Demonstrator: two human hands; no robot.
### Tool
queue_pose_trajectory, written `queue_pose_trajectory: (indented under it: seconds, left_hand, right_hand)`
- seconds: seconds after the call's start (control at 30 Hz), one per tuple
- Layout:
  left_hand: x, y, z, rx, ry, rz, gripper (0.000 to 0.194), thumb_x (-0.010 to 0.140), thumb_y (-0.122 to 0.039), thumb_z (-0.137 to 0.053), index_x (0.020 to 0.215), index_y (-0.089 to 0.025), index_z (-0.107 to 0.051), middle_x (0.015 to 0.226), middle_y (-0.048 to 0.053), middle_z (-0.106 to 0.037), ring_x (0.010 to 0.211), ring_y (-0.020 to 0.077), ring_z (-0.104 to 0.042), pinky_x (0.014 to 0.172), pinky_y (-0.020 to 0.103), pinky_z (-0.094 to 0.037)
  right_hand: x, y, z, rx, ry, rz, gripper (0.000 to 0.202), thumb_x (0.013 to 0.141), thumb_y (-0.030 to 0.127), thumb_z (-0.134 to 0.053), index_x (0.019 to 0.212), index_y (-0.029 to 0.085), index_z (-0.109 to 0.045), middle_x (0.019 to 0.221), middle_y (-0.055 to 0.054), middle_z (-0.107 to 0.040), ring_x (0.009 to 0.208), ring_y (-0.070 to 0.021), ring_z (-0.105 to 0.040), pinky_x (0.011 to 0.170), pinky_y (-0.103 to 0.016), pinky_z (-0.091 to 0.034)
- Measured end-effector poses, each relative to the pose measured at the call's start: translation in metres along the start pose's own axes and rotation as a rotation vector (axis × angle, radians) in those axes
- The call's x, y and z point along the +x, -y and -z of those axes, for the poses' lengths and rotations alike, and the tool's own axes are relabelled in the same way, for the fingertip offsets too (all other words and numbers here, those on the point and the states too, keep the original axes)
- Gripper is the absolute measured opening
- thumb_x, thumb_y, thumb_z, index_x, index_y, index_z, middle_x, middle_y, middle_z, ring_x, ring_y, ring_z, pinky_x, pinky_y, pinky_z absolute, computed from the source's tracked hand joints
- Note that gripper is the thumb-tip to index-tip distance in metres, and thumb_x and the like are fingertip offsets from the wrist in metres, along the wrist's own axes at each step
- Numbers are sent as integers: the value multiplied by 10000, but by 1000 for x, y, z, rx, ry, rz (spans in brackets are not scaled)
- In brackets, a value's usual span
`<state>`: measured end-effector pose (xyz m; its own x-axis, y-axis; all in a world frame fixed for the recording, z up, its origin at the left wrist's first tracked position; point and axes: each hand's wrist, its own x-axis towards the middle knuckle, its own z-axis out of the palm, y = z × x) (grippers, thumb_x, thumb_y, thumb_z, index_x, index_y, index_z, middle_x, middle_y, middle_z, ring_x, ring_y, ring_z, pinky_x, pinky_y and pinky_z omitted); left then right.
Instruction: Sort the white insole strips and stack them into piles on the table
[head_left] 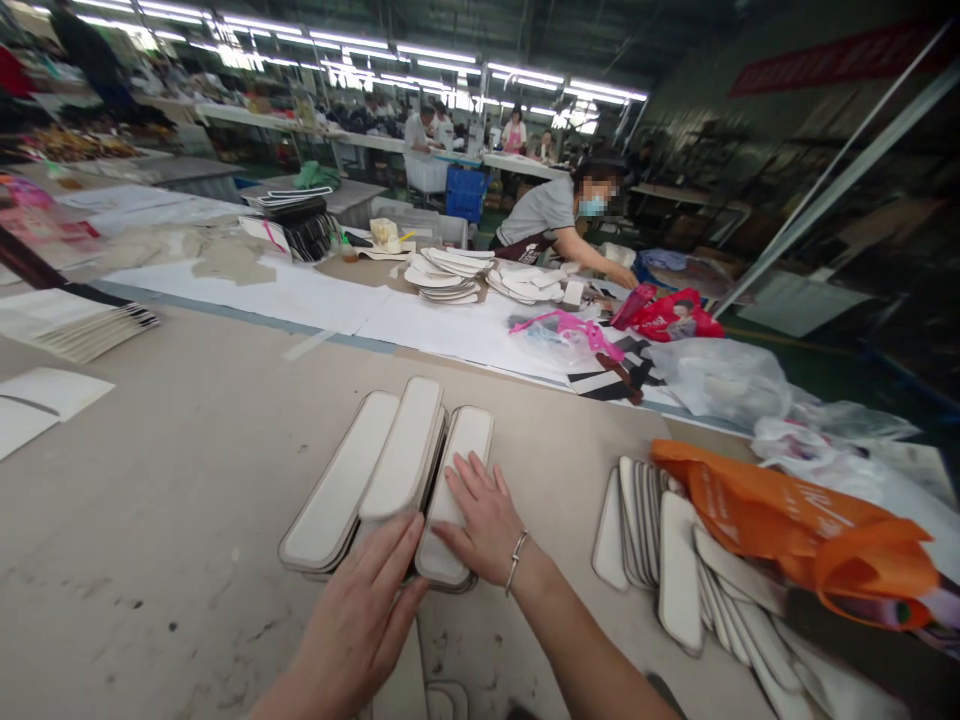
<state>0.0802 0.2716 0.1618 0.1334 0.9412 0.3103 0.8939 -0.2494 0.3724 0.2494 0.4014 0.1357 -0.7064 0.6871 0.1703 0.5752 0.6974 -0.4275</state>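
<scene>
Three stacks of long, rounded white panels with dark edges lie side by side on the table in front of me: a left stack, a middle stack that stands higher, and a right stack. My right hand, with a bracelet on the wrist, lies flat on top of the right stack, fingers spread. Fingers stretched out, my left hand is at the near end of the middle stack and covers part of it. Below my hands, a few more pale pieces are partly hidden.
Fanned-out panels lie at the right, beside an orange bag. White pieces sit at the left. Across the table, a person in a grey shirt reaches toward a red bag, near piles of white pieces.
</scene>
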Motion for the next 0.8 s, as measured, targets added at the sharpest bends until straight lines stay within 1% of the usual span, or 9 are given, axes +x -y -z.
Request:
queue_pose_trajectory:
  seconds: [0.03,0.07,0.17,0.27,0.43,0.57,0.67,0.73,0.8]
  left_hand:
    - [16,0,7,53,12,20,525,860,-363,-475,1330,-131,-446,1337,158,-511,1225,270,-481,990,396,-430]
    - [30,0,12,66,64,43,512,874,-386,-443,1316,-126,-462,1282,160,-558,1158,261,-541,930,380,-474]
    - [54,-3,25,2,220,127,413,907,-395,-372,1199,-177,-568,963,83,-696,841,187,-663,709,291,-524]
    - [64,6,38,-63,143,160,351,887,-424,-415,1041,-207,-645,805,35,-685,712,145,-646,638,247,-496]
    - [82,45,48,54,-47,228,397,854,-476,-449,1034,-186,-653,1025,79,-672,875,201,-645,757,308,-511]
    - [83,59,41,86,-63,197,452,838,-498,-453,1100,-185,-647,1207,102,-621,1077,253,-591,922,371,-475]
    - [80,69,42,-39,-27,172,460,811,-517,-481,1104,-207,-654,1267,81,-590,1157,246,-546,989,359,-434]
    - [81,91,49,-145,-63,298,447,786,-528,-511,1094,-238,-656,1248,46,-607,1153,228,-550,999,344,-424]
    - [86,126,56,-230,-149,523,447,772,-545,-515,1080,-252,-653,1158,19,-661,1114,219,-575,994,351,-425]
  right_hand:
    - [3,2,2,-31,38,-1,696,869,554,-445,1424,159,-301,1493,-136,-258,1393,-301,-145,1100,-578,-127]
    - [4,4,3,-52,66,-2,703,862,559,-452,1420,157,-308,1494,-136,-255,1392,-302,-150,1100,-577,-123]
    - [5,5,5,-68,108,-8,704,863,551,-452,1425,157,-295,1501,-129,-238,1394,-292,-145,1106,-554,-136]
    - [3,5,6,-48,111,-16,708,867,567,-432,1430,164,-285,1510,-119,-217,1399,-281,-128,1112,-522,-166]
    - [-1,3,4,-16,103,-35,710,873,599,-391,1441,193,-263,1523,-89,-188,1404,-275,-106,1118,-519,-159]
    - [0,4,0,12,107,-41,722,862,607,-406,1436,189,-275,1522,-93,-184,1404,-277,-101,1117,-532,-149]
    - [0,3,0,55,87,-29,728,850,612,-429,1432,197,-288,1517,-98,-200,1402,-284,-112,1113,-546,-151]
    - [-2,-4,1,114,27,-9,695,868,584,-418,1432,201,-288,1515,-96,-208,1400,-274,-133,1116,-533,-165]
    - [-5,-21,-2,188,-127,-52,607,917,513,-353,1430,195,-293,1508,-94,-234,1393,-234,-181,1122,-480,-202]
